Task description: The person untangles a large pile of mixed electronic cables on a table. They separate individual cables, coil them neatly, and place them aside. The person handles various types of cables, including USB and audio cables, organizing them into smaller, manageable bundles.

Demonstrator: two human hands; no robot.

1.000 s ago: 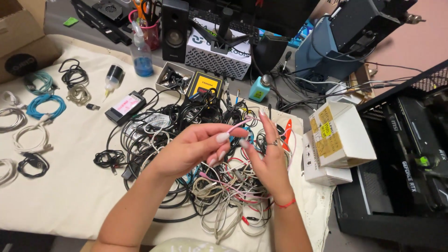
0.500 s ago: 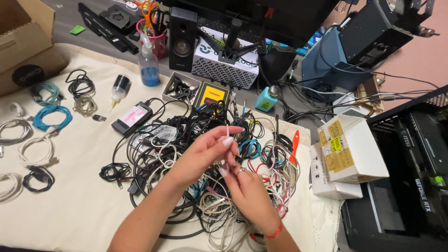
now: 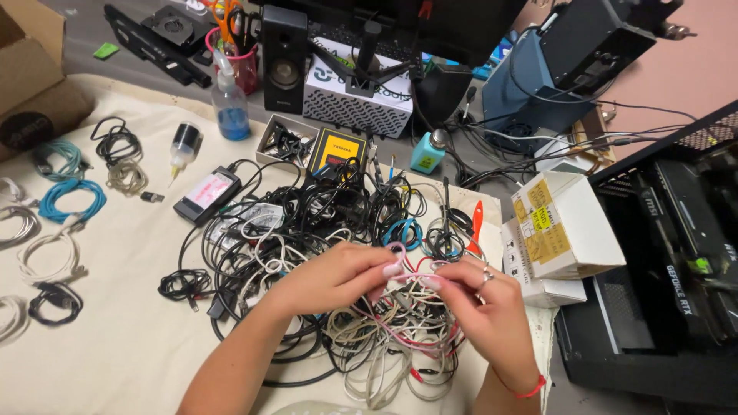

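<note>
A pale pink cable (image 3: pixel 419 277) is showing between the fingers above a black, white, grey and red tangle of cables (image 3: pixel 323 261). Turquoise coiled cables (image 3: pixel 69 198) are lying near the cream cloth's (image 3: pixel 115 346) left edge, a blue-filled bottle (image 3: pixel 231 107) standing at its far edge.

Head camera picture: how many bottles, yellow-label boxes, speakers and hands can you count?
Bottles: 3 (spray bottle, black squeeze bottle, teal bottle)
Yellow-label boxes: 2 (upper box, lower box)
Speakers: 1 (black speaker)
Hands: 2 (left hand, right hand, both pinching the pink cable)
Total: 8
</note>
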